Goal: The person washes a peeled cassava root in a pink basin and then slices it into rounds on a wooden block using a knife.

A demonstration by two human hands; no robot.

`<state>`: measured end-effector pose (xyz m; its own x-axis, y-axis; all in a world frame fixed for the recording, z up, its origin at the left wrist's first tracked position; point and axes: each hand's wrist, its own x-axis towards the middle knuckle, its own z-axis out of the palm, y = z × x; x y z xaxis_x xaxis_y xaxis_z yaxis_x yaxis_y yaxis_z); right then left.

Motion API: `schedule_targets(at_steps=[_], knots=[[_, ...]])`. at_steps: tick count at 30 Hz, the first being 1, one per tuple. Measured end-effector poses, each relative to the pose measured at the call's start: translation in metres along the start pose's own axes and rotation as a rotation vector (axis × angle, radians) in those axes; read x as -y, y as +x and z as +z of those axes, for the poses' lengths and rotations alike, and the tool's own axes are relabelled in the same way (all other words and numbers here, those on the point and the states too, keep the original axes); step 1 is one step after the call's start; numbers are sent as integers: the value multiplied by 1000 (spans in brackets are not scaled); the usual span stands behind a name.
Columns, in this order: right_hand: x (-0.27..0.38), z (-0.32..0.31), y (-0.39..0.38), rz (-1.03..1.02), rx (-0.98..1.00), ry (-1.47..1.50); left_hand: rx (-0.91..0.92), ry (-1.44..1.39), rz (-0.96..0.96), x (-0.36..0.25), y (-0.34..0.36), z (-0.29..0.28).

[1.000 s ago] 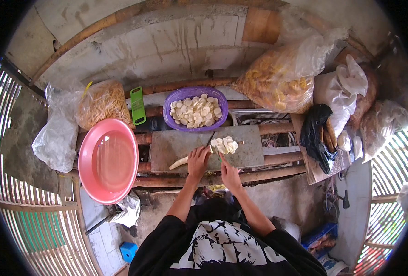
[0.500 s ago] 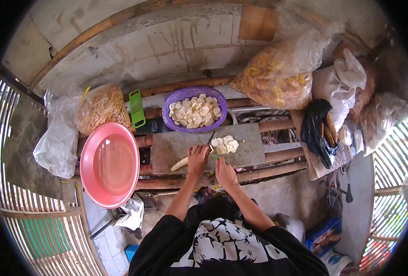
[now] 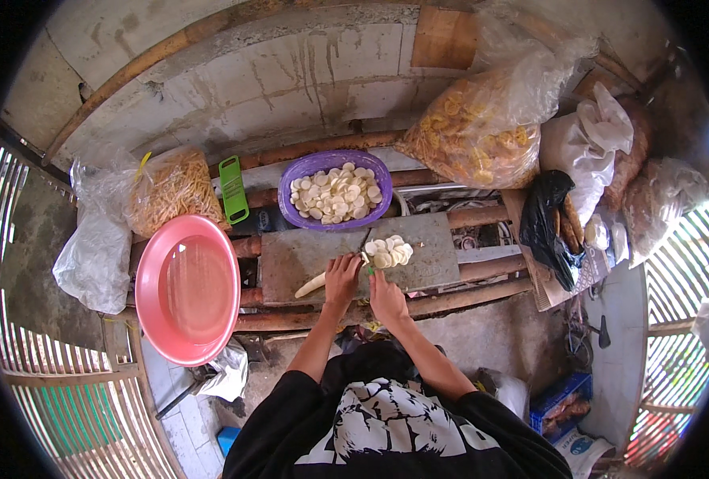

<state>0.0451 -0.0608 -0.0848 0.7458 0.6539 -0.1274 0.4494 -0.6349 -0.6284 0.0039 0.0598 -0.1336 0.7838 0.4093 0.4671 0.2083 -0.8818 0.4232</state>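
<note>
A long, pale peeled root [image 3: 310, 285] lies slantwise on the grey slab [image 3: 291, 249], its thin end toward the left. My left hand [image 3: 342, 278] is closed over its right part. In my right hand [image 3: 387, 299] is a knife [image 3: 371, 271] with a green handle; its dark blade points away from me, at the root's right end beside my left fingers. Just right of the blade, round white slices [image 3: 390, 252] lie in a loose heap on the slab. Beyond the slab, a purple basin [image 3: 286, 191] holds many similar slices.
A pink basin [image 3: 148, 295] of liquid stands at left. Behind it are a bag of fried sticks [image 3: 175, 188] and a green slicer [image 3: 232, 190]. At back right sit a big bag of chips [image 3: 478, 140], a white sack [image 3: 582, 152] and a black plastic bag [image 3: 548, 227]. Wooden poles [image 3: 490, 270] have gaps between them.
The view has shifted slightly. My right hand and the knife have moved a little to the left, closer to my left hand. The root and slices lie as before.
</note>
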Motion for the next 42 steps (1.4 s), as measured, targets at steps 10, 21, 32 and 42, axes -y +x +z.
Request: schedule_targets(at_steps=[10,21,32,42], knots=[[1,-7,-2,-5,28,-96,-8,-35,-18,-9,0,-5],[-9,-6,-1,-15,91,-145,2,-28,-15,-16,-4,-7],[-18,-3,14,36,153,-151,-36,-65,-17,-18,-3,-1],[-25,-2,19,15,133,-93,-4,-88,-72,-8,2,-2]])
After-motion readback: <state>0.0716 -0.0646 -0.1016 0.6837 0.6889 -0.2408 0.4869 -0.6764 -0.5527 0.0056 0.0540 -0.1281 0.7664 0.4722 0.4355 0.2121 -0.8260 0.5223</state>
